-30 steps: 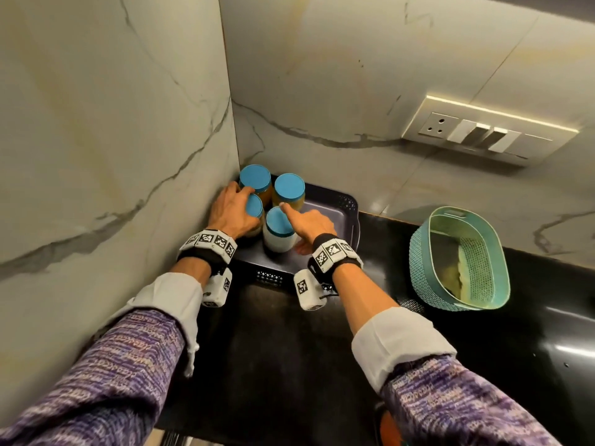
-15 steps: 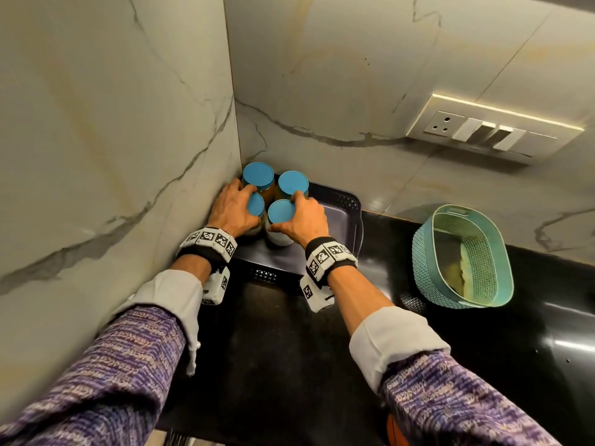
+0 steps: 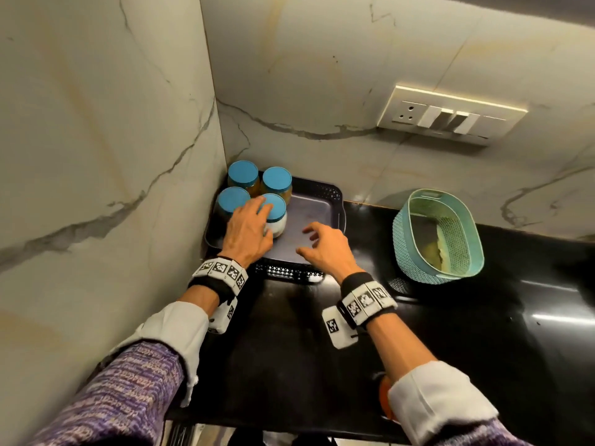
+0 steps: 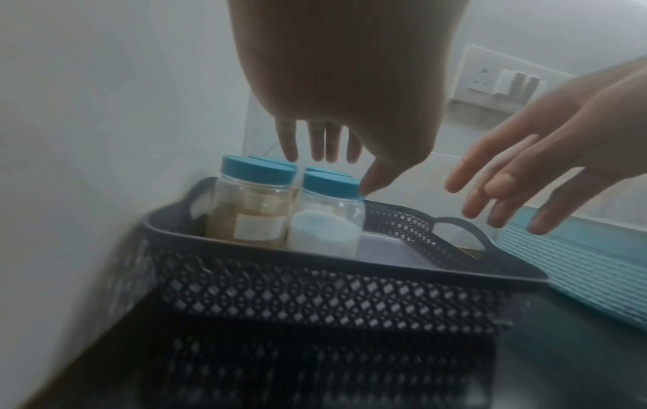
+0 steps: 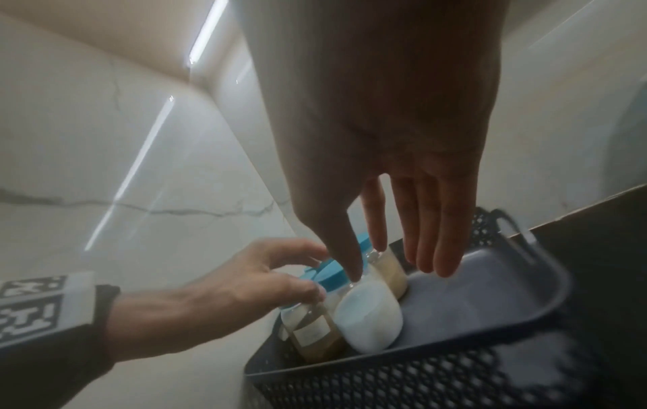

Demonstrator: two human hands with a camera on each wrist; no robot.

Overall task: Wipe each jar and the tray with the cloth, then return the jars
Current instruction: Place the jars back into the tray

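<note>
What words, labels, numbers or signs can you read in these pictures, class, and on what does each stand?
No text can be read.
Pale label on the brown-filled jar: blurred, reads blank.
Square black-and-white markers on the wristbands: coded patterns, no letters.
Purple sleeve: word-like woven pattern, too blurred to read.
Wall switch plate: no visible markings.

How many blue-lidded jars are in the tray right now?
4, clustered at the dark tray's left end: back-left jar, back-right jar, front-left jar, and front-right jar under the left hand. None seems hidden.

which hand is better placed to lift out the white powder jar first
Left, probably. The left hand already hovers over the white powder jar, thumb by its lid; the right hand hangs open over the tray.
</note>
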